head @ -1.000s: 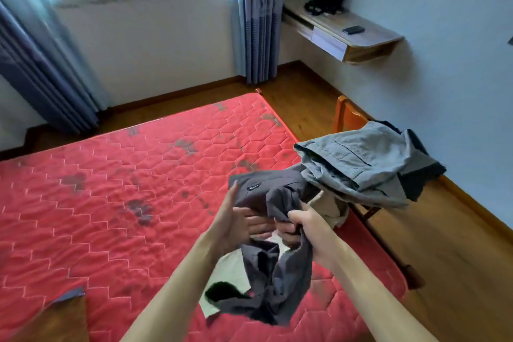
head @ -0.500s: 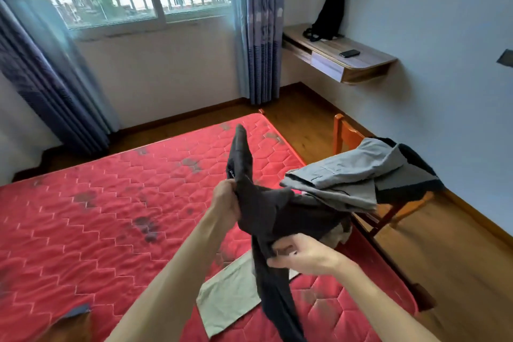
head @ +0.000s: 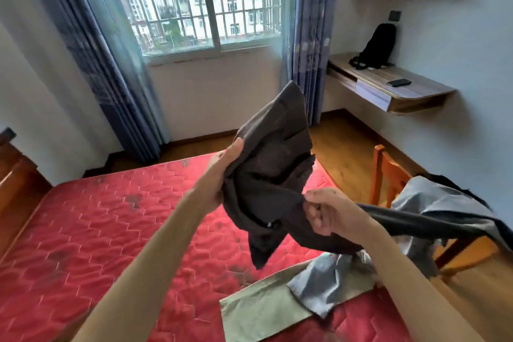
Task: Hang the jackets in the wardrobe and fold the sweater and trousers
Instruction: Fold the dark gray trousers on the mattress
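Observation:
A dark grey garment (head: 272, 175) hangs bunched in the air above the red mattress (head: 111, 230). My left hand (head: 222, 172) grips its left edge, thumb on top. My right hand (head: 330, 211) pinches a fold lower right, and a dark strip of the same cloth runs from it toward the chair. A light grey garment (head: 433, 203) lies over the wooden chair (head: 388, 175) and spills onto the mattress corner (head: 327, 283). A pale olive garment (head: 263, 311) lies flat on the mattress near me. Which piece is a jacket or trousers I cannot tell.
A wall-mounted desk (head: 388, 91) at the right carries a black backpack (head: 377, 44) and a phone (head: 399, 82). A barred window (head: 200, 0) with blue curtains (head: 302, 36) faces me. Wooden floor (head: 341, 136) runs between bed and desk. A wooden bed end (head: 14, 172) shows at the left.
Both hands have lifted the dark garment higher and pulled it wider apart. My view has tilted up, showing more of the window and wall.

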